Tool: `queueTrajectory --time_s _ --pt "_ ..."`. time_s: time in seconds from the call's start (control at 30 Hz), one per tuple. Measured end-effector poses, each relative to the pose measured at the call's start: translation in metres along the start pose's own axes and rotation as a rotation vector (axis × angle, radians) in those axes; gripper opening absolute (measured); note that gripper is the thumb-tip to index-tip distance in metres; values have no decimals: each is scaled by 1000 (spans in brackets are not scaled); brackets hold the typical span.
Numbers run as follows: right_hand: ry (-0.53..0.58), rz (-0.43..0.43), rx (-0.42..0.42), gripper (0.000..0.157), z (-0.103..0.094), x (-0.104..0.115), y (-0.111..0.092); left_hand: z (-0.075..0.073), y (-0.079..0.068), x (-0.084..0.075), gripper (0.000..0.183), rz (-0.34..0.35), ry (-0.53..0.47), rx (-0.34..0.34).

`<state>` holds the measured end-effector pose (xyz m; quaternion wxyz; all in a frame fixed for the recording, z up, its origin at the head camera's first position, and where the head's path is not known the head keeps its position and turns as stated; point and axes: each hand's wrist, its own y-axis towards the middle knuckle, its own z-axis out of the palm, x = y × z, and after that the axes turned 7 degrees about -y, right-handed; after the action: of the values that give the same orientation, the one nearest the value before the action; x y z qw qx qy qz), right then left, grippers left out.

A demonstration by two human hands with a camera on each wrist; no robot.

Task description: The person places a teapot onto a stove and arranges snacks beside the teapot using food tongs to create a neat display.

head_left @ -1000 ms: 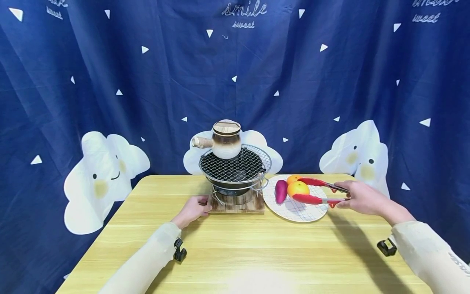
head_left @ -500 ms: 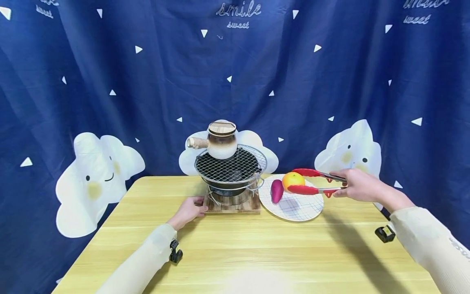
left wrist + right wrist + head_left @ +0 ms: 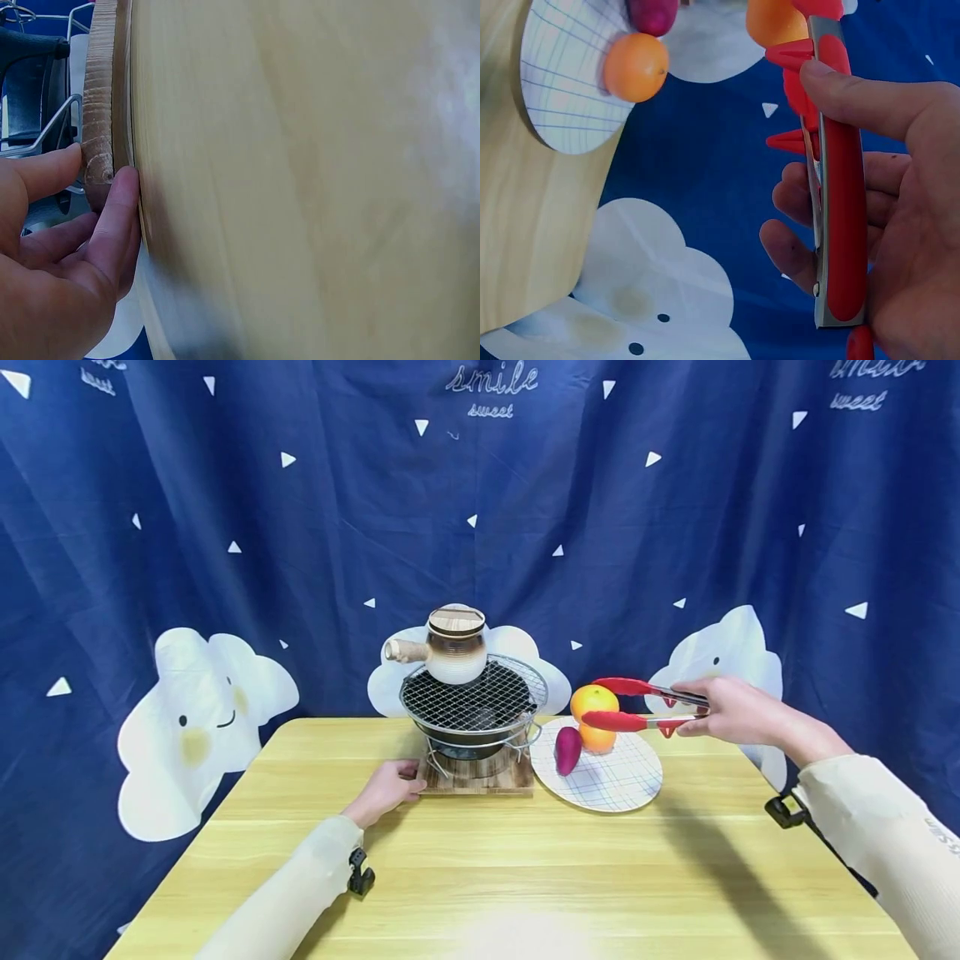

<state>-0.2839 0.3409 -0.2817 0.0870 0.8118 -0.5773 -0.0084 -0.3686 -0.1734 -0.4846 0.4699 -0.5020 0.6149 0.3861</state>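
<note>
My right hand (image 3: 738,717) grips red-tipped kitchen tongs (image 3: 617,722), whose jaws close round an orange (image 3: 592,701) raised above the plate. In the right wrist view, the thumb presses one red handle and the fingers wrap the other side. On the white checked plate (image 3: 630,785) lie a second orange (image 3: 597,741) and a purple sweet potato (image 3: 567,750). My left hand (image 3: 386,792) pinches the left front corner of a wooden board (image 3: 480,785). The left wrist view has the thumb over the board's edge (image 3: 99,90) and fingers along its underside.
A round grill (image 3: 480,706) with a wire mesh stands on the board. On its mesh sits a brown-and-white pot (image 3: 457,662) with a wooden lid and a side handle pointing left. A blue curtain (image 3: 337,527) hangs behind the wooden table (image 3: 465,860).
The tongs have lifted the orange up off the plate, uncovering the second orange behind it. My right hand has risen with them. My left hand stays at the board.
</note>
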Motion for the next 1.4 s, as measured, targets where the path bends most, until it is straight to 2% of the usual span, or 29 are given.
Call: queueTrajectory --time_s 0.3,0.63,0.77,0.9,1.2,1.4 --pt "10 19 12 70 -13 7 15 -2 0 -1 55 -10 -6 -2" --pt "34 29 36 78 -25 15 28 0 -2 -2 54 -9 -15 4" --pt "28 23 31 75 -28 19 33 0 -1 -1 53 -7 -16 2" --pt "16 23 31 71 -28 21 40 0 -1 0 54 -4 -21 1" --pt "62 23 70 71 -25 28 58 1 0 1 54 -6 -26 -11" --pt "60 27 61 70 -24 33 69 2 1 1 54 -1 -28 -8"
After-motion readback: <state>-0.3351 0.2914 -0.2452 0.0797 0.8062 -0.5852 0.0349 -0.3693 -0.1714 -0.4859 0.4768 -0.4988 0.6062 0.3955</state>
